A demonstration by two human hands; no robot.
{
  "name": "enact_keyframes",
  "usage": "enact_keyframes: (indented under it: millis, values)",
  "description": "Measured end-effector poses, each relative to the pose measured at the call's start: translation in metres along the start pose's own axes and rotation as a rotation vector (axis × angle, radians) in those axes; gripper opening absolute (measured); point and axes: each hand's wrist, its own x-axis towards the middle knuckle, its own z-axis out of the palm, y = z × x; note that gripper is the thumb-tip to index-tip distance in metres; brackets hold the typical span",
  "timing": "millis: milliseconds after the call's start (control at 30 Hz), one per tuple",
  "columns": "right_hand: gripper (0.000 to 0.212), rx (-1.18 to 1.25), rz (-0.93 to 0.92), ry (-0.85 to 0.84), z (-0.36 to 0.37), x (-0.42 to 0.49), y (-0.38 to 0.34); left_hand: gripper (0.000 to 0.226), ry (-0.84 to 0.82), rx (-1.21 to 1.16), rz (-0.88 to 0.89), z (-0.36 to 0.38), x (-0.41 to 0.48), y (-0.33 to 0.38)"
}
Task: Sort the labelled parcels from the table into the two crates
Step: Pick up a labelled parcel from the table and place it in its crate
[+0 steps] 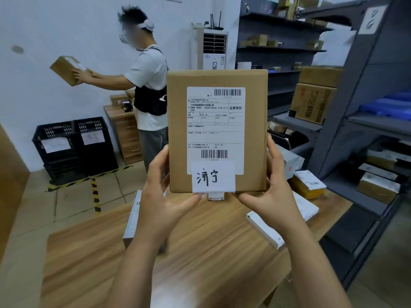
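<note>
You hold a brown cardboard parcel point(255, 130) upright, its printed shipping label point(215, 121) and handwritten white slip point(213, 177) facing you. A white parcel point(133, 221), a long white parcel point(264, 227) and a yellow parcel point(308, 187) lie on the table point(200, 252). One black crate point(56, 150) and a second black crate point(93, 143) stand side by side, each paper-tagged.

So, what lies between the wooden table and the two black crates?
In the head view, just tiled floor crossed by yellow-black tape.

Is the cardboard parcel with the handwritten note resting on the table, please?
No, the left hand and right hand hold the cardboard parcel upright above the wooden table.
</note>
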Motion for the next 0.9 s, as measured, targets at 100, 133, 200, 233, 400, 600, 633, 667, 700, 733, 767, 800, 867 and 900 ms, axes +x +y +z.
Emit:
enact_keyframes:
  millis: [100, 133, 200, 233, 400, 600, 633, 667, 700, 733, 767, 800, 867, 900]
  values:
    - [0.117, -0.008, -0.003, 0.002, -0.003, -0.002, 0.0, 0.107, -0.003, -0.004, -0.008, 0.002, -0.001, 0.001]
    - [0.117, -0.012, -0.005, 0.004, -0.004, -0.002, 0.0, 0.107, -0.007, -0.006, -0.012, 0.003, -0.002, 0.001]
    - [0.117, -0.013, -0.002, 0.008, -0.006, -0.004, 0.0, 0.107, -0.013, -0.009, -0.016, 0.005, -0.002, 0.002]
    - [0.117, -0.01, 0.001, 0.012, -0.007, -0.004, 0.0, 0.106, -0.015, -0.012, -0.017, 0.007, -0.002, 0.003]
    - [0.116, -0.002, 0.016, 0.031, -0.021, -0.007, 0.005, 0.106, -0.034, -0.014, -0.012, 0.021, 0.0, 0.006]
    - [0.115, -0.012, 0.057, 0.06, -0.055, 0.002, 0.023, 0.106, -0.074, -0.009, -0.004, 0.058, 0.013, 0.005]
    - [0.115, -0.013, 0.071, 0.066, -0.064, 0.004, 0.029, 0.106, -0.091, -0.012, -0.009, 0.067, 0.016, 0.005]
    - [0.115, -0.013, 0.086, 0.073, -0.074, 0.005, 0.034, 0.107, -0.109, -0.018, -0.019, 0.077, 0.019, 0.004]
    - [0.115, -0.016, 0.1, 0.08, -0.084, 0.005, 0.038, 0.107, -0.131, -0.025, -0.029, 0.088, 0.022, 0.005]
    - [0.115, -0.023, 0.116, 0.093, -0.095, 0.004, 0.043, 0.107, -0.157, -0.03, -0.039, 0.101, 0.024, 0.005]
    - [0.114, -0.028, 0.136, 0.111, -0.107, 0.001, 0.048, 0.107, -0.188, -0.039, -0.05, 0.115, 0.026, 0.005]
    - [0.114, -0.033, 0.161, 0.128, -0.119, -0.002, 0.053, 0.108, -0.215, -0.056, -0.065, 0.13, 0.027, 0.005]
    - [0.115, -0.065, 0.221, 0.15, -0.146, -0.01, 0.063, 0.108, -0.271, -0.11, -0.102, 0.163, 0.025, 0.004]
    - [0.116, -0.084, 0.247, 0.158, -0.159, -0.016, 0.069, 0.107, -0.299, -0.141, -0.118, 0.18, 0.023, 0.004]
